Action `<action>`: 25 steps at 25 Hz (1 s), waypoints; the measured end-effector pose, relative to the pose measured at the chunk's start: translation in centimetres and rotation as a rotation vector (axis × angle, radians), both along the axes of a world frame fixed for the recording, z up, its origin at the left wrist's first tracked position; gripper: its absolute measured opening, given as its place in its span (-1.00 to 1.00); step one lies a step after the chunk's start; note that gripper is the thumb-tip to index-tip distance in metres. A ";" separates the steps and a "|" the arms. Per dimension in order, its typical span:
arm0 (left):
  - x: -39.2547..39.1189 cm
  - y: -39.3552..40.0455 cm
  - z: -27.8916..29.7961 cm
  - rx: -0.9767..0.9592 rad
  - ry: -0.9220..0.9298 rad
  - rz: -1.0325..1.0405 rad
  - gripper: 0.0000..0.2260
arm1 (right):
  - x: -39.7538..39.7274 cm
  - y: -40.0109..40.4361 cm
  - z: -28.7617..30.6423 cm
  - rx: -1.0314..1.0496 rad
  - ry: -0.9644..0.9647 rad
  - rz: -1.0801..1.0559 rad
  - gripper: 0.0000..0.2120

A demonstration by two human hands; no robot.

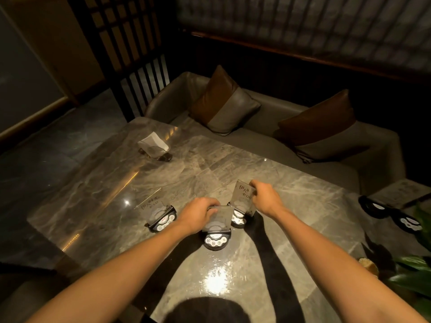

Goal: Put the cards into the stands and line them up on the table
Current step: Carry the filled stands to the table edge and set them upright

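Note:
Three black round stands with white buttons sit on the marble table [210, 166]. The left stand [162, 221] holds a clear card [151, 202] with white writing. My left hand [198, 214] grips the top of a clear card [218, 216] standing in the middle stand [215, 240]. My right hand [265, 197] pinches the top right corner of a lettered clear card [243, 197] that stands tilted in the right stand [239, 219].
A napkin holder [155, 146] stands at the table's far left. Two more black stands [375, 206] [407, 221] lie at the right edge beside green leaves [415, 271]. A grey sofa [291, 113] with two cushions lies beyond the table.

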State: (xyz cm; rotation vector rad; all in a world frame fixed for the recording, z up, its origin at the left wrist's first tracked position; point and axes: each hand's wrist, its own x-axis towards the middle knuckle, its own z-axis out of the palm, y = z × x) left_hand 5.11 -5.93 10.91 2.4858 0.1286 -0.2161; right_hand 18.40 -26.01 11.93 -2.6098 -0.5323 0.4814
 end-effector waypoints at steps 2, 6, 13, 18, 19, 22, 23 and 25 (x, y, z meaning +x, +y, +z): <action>1.7 -0.2 0.7 0.009 -0.011 0.018 -0.84 | 1.3 -1.9 0.3 0.046 0.032 -0.010 -0.74; 5.9 -1.7 2.1 0.012 -0.054 0.038 -0.76 | 4.2 -6.8 2.0 0.154 0.075 -0.065 -0.73; 15.7 -9.3 3.2 -0.015 -0.087 -0.048 -0.74 | 10.1 -17.4 3.2 0.203 0.016 -0.193 -0.80; 23.5 -16.6 3.0 -0.011 -0.126 -0.112 -0.77 | 14.3 -24.7 2.8 0.163 -0.082 -0.341 -0.83; 24.8 -18.2 2.6 -0.005 -0.140 -0.118 -0.79 | 15.2 -26.0 2.5 0.167 -0.100 -0.375 -0.84; 27.9 -21.5 1.6 0.017 -0.154 -0.098 -0.80 | 17.2 -28.9 1.7 0.148 -0.131 -0.429 -0.84; 29.0 -22.6 1.2 0.018 -0.152 -0.091 -0.79 | 18.0 -29.9 1.2 0.152 -0.129 -0.430 -0.83; 30.9 -24.2 0.5 0.025 -0.148 -0.102 -0.78 | 19.5 -31.4 0.2 0.176 -0.111 -0.427 -0.81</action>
